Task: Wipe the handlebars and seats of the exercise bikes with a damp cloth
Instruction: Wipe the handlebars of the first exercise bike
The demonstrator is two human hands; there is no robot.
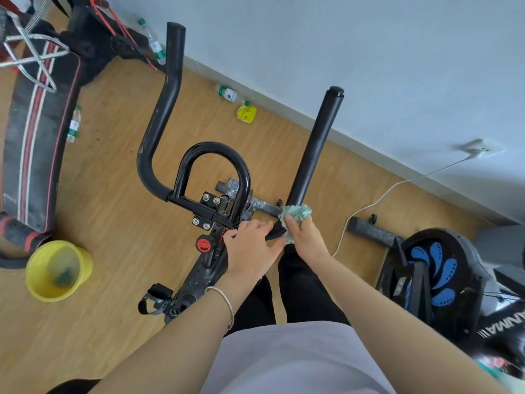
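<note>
The black handlebars of an exercise bike fill the middle of the head view: a curved left bar (162, 109), a centre loop (216, 155) and a straight right bar (318, 143). My right hand (305, 237) grips a green cloth (297, 212) wrapped round the near end of the right bar. My left hand (252, 245) rests beside it, fingers curled on the black bend of the bar just left of the cloth. The seat is hidden below me.
A yellow bucket (79, 265) with water stands on the wooden floor at the left. A black and red bench (34, 132) lies far left. A second bike's flywheel (434, 271) is on the right. Bottles (227, 93) and a white cable (369, 206) lie by the wall.
</note>
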